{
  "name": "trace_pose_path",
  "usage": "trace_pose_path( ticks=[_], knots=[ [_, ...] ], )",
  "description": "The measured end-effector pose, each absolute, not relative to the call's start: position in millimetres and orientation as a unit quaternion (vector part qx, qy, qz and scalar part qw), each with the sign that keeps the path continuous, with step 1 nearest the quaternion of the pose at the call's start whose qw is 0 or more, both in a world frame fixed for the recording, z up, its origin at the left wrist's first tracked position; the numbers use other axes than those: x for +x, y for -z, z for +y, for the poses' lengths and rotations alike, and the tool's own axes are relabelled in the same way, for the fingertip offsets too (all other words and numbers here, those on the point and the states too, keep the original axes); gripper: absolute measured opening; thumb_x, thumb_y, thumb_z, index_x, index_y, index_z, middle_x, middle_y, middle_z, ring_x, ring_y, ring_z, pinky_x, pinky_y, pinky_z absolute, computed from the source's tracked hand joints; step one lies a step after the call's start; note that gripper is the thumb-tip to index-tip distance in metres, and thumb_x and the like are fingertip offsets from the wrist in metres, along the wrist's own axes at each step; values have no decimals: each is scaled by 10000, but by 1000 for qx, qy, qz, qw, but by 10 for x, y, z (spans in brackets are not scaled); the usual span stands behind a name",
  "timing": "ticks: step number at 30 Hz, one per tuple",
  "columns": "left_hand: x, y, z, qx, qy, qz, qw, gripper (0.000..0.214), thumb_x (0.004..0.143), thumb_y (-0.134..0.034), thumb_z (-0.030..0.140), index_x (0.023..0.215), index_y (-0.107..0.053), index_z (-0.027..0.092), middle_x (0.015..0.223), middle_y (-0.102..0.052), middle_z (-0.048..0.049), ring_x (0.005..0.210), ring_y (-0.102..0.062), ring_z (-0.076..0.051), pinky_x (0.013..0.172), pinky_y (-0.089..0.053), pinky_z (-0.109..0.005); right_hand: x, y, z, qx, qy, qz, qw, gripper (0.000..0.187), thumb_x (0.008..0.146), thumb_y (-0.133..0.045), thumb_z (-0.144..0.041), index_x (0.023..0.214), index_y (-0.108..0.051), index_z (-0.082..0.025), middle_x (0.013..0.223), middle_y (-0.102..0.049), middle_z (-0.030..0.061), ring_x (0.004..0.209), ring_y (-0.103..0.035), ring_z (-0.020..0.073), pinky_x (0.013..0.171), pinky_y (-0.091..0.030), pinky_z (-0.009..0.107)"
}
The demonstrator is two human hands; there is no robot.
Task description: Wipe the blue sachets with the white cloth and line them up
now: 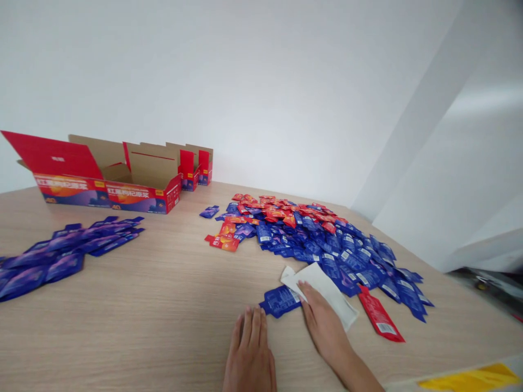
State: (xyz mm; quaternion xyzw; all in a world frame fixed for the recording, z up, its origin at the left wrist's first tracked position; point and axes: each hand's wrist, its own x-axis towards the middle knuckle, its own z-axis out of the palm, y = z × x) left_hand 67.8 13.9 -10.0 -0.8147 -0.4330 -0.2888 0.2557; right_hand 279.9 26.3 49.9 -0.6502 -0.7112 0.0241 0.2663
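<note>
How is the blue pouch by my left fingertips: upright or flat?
Flat: the blue pouch lies broad face up on the table, partly under the cloth.

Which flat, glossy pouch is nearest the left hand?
The flat, glossy blue pouch partly under the folded white cloth; only its neck lies right by the left hand.
</note>
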Motion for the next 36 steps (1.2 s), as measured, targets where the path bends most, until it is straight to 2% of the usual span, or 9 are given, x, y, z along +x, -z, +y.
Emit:
trace_pose_path(
  ticks=[6,11,13,17,22,27,29,33,36],
  knots=[
    [685,122,175,-806,301,-444,249,504,889,-533,410,1298,-665,148,1324,-697,-70,1288,-548,-267,1128,-370,-426,2676,-403,201,-511,-80,-818,252,501,1023,-455,-184,1509,-551,-254,1559,-530,57,1444,-501,218,1226,-391,443],
    [639,77,176,-811,275,-436,276,550,862,-546,370,1346,-634,124,1426,-638,-74,1355,-507,-264,1129,-380,-392,2921,-450,272,-664,-4,-696,275,464,1042,-410,-252,1438,-622,-135,1487,-597,159,1401,-552,293,1208,-402,537],
    [656,90,184,-806,282,-442,274,523,869,-543,372,1321,-655,134,1394,-661,-72,1329,-529,-260,1112,-398,-398,2869,-432,249,-639,-11,-719,273,474,1039,-409,-239,1461,-602,-142,1517,-566,144,1424,-524,286,1210,-405,516],
    [673,110,187,-812,278,-444,255,489,875,-535,343,1314,-663,169,1346,-691,-56,1290,-559,-253,1113,-404,-422,2685,-394,176,-513,-83,-815,256,532,990,-471,-157,1506,-556,-254,1562,-522,56,1447,-496,226,1223,-394,438],
    [673,150,188,-810,291,-443,251,553,857,-563,337,1357,-621,110,1418,-642,-86,1347,-511,-268,1111,-393,-396,2870,-434,226,-657,-24,-694,292,464,1034,-420,-254,1432,-631,-141,1498,-586,151,1411,-540,301,1211,-391,549],
    [716,172,186,-808,306,-449,228,475,887,-553,383,1289,-676,161,1308,-703,-73,1283,-555,-270,1118,-379,-431,2704,-381,146,-513,-87,-815,256,547,988,-454,-158,1517,-545,-262,1568,-518,40,1455,-488,229,1215,-413,444],
    [702,134,172,-813,297,-443,232,505,895,-552,394,1326,-651,151,1359,-678,-72,1317,-534,-269,1136,-362,-421,2697,-408,158,-535,-82,-805,244,543,989,-436,-150,1514,-548,-232,1572,-512,60,1460,-481,234,1231,-383,464],
    [692,87,149,-810,293,-451,233,569,894,-550,418,1361,-617,99,1429,-634,-88,1366,-493,-278,1143,-359,-406,2807,-477,246,-662,-23,-701,264,496,1041,-380,-250,1466,-589,-103,1521,-553,175,1429,-518,299,1221,-374,553],
    [716,116,144,-810,295,-458,218,541,897,-550,438,1330,-648,129,1394,-657,-84,1331,-522,-284,1124,-380,-430,2713,-439,224,-592,-48,-759,266,493,1037,-401,-234,1498,-563,-168,1551,-532,116,1446,-500,254,1220,-396,487]
  ],
)
